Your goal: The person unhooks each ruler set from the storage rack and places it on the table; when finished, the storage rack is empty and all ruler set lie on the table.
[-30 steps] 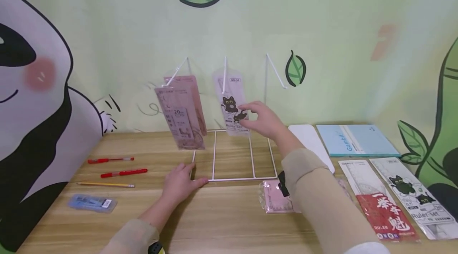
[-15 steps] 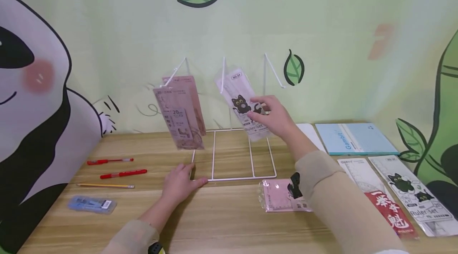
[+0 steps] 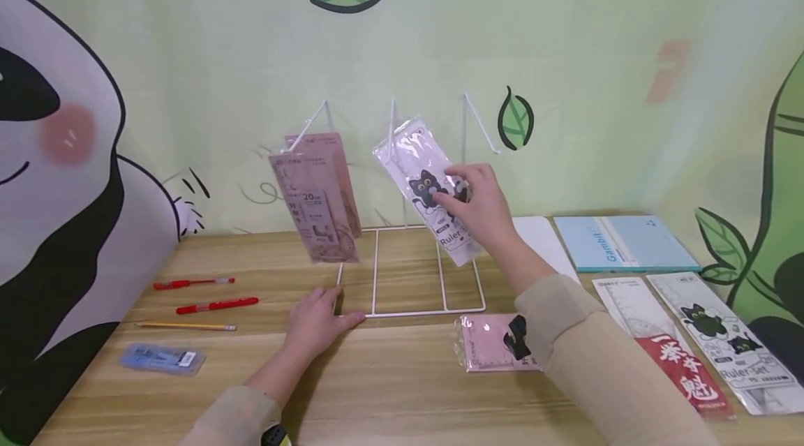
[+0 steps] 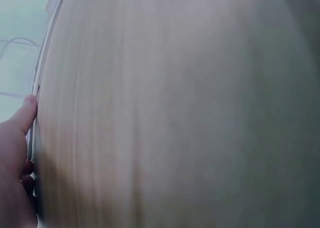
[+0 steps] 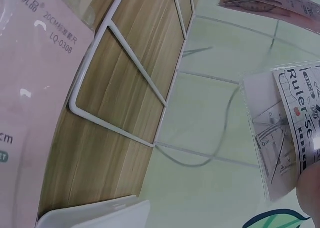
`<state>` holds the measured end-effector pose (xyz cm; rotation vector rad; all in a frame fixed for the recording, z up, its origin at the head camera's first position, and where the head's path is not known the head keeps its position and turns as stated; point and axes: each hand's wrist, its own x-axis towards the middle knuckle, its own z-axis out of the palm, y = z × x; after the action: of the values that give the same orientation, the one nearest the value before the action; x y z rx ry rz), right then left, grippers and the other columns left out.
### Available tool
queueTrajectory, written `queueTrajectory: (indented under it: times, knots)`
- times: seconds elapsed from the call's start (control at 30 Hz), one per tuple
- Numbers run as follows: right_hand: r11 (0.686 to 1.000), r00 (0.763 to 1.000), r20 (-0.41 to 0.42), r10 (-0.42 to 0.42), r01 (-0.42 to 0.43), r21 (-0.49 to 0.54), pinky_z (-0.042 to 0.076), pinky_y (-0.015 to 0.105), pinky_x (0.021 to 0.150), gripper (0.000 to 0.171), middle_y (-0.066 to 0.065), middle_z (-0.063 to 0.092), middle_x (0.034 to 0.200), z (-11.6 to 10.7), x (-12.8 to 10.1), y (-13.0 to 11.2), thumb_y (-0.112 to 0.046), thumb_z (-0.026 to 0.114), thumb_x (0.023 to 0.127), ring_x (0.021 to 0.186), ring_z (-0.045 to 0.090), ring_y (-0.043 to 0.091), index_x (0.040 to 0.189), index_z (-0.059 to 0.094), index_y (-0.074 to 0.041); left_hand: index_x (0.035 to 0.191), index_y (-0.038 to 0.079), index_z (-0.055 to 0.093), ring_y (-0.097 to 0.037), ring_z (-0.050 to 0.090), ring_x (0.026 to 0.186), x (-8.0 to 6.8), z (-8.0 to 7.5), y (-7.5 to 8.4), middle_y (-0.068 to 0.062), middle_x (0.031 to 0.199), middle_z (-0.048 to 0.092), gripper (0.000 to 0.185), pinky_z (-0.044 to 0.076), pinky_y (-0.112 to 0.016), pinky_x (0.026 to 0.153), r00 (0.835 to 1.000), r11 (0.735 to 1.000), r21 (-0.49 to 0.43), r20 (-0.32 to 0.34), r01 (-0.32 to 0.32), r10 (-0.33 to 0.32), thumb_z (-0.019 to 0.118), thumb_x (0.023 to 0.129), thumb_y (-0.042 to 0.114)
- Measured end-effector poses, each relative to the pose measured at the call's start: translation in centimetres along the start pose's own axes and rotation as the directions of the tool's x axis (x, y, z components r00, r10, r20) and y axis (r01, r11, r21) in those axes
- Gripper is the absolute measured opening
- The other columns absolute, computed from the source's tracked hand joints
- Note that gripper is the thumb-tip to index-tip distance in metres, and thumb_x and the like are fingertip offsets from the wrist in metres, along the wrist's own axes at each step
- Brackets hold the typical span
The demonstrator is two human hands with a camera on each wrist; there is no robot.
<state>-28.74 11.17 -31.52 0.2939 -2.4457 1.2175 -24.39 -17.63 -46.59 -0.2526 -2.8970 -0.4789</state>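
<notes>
Right hand: the right hand point(image 3: 480, 205) pinches the clear plastic ruler-set packet with black cat print point(image 3: 433, 188), tilted, its top at the middle hook of the white wire display rack point(image 3: 411, 306)
Left hand: the left hand point(image 3: 317, 324) rests flat, fingers spread, on the near left corner of the rack base
Left hook: pink ruler packets point(image 3: 317, 202) hang
Table: wooden table point(image 3: 389, 390), red pens point(image 3: 216, 305) at left
</notes>
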Motion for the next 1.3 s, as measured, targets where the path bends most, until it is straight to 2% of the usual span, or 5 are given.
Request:
queueTrajectory:
  times: [0.23,0.7,1.07,1.3]
  knots:
    - [0.998,1.000,-0.007,-0.022,0.021,-0.054,0.049,0.038,0.079,0.047,0.011,0.042,0.124,-0.6,-0.7,-0.4,-0.028,0.072,0.083,0.096,0.051,0.024,0.124,0.056,-0.013,0.128,0.003,0.056,-0.040,0.052,0.109,0.0,0.1,0.0,-0.018,0.118,0.057,0.078,0.040,-0.055,0.085,1.000,1.000,-0.007,0.018,0.020,-0.020,0.066,0.076,0.060]
    - [0.997,0.999,-0.005,-0.052,0.051,-0.053,0.052,0.031,0.066,0.047,0.008,0.042,0.119,-1.2,-1.8,-1.0,-0.025,0.072,0.083,0.086,0.050,0.021,0.125,0.055,-0.014,0.128,0.002,0.055,-0.040,0.052,0.109,0.0,-0.1,0.1,-0.018,0.117,0.057,0.078,0.040,-0.054,0.086,0.999,1.000,0.000,0.037,0.028,-0.028,0.065,0.077,0.060]
    - [0.989,0.990,-0.021,-0.141,0.140,-0.056,0.047,0.032,0.067,0.044,0.007,0.045,0.112,-1.7,-2.3,-1.0,-0.022,0.073,0.082,0.090,0.044,0.019,0.123,0.057,-0.013,0.128,0.002,0.055,-0.040,0.053,0.107,0.0,0.1,0.0,-0.018,0.117,0.057,0.078,0.041,-0.055,0.085,0.999,1.000,0.002,0.023,0.025,-0.025,0.065,0.077,0.060]
    - [0.989,0.990,-0.012,-0.138,0.137,-0.054,0.049,0.032,0.064,0.045,0.006,0.045,0.111,-2.3,-2.5,-1.1,-0.023,0.073,0.082,0.087,0.046,0.019,0.124,0.057,-0.015,0.128,0.002,0.055,-0.041,0.052,0.109,0.1,0.0,0.2,-0.019,0.118,0.057,0.077,0.039,-0.057,0.086,0.999,1.000,-0.013,0.024,0.023,-0.023,0.066,0.077,0.059]
